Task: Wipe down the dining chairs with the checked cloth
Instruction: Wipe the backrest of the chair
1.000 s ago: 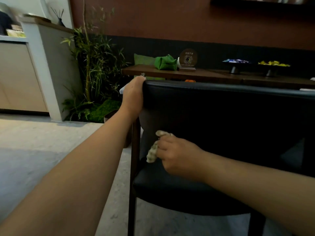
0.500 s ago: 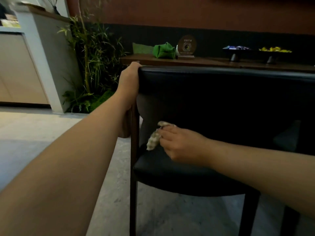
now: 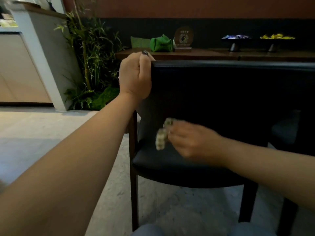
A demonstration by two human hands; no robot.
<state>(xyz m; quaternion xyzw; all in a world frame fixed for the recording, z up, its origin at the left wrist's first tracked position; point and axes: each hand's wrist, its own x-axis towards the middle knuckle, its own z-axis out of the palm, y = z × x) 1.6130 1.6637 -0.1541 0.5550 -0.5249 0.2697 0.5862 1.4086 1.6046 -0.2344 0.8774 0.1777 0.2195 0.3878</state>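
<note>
Standing on a pale concrete floor [image 3: 34, 133] before a rust-and-black wall, one black dining chair [image 3: 221, 99] faces one long wooden table [image 3: 213, 54] bearing two footed dishes, one green pouch [image 3: 160, 43]; my left hand [image 3: 136, 77] grips its backrest corner, my blurred right hand [image 3: 192, 142] pinches the one checked cloth [image 3: 161, 138] just above its seat

Dining chair [image 3: 221, 92] – black padded backrest and seat, dark wooden legs, upright on the floor, back facing the camera. Checked cloth [image 3: 161, 138] – pale, small green-and-cream check, bunched into a wad, motion-blurred, hanging at the lower left of the backrest just above the seat's edge.
</note>
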